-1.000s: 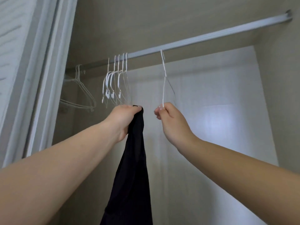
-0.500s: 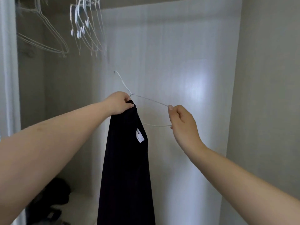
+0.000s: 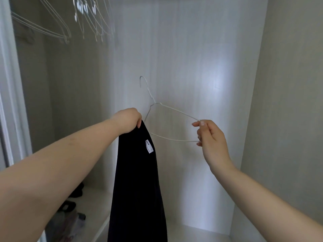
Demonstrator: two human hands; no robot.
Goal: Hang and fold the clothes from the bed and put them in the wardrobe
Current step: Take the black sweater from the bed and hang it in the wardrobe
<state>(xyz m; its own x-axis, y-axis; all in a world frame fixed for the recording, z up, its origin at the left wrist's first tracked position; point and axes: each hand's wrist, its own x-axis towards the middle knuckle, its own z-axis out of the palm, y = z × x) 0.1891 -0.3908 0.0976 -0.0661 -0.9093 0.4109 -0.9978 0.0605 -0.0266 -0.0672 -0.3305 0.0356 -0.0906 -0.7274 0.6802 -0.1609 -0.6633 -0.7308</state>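
Note:
A black garment (image 3: 138,180) with a small white label hangs straight down from my left hand (image 3: 128,120), which grips its top edge. A white wire hanger (image 3: 172,114) is held free in the air in front of the wardrobe's back wall, hook pointing up and left. My right hand (image 3: 208,137) pinches the hanger's right corner between thumb and fingers. The hanger's left arm runs down behind my left hand and the garment's top, so its left corner is hidden.
Several empty white hangers (image 3: 90,20) hang at the upper left, with another hanger (image 3: 43,27) further left. Dark items (image 3: 70,206) lie on the wardrobe floor at the lower left. The wardrobe's right wall (image 3: 288,102) is close on the right.
My right hand has taken the hanger off the rail and lowered it. The view has dropped from the rail into the wardrobe. The hanger now sits level beside the garment's top.

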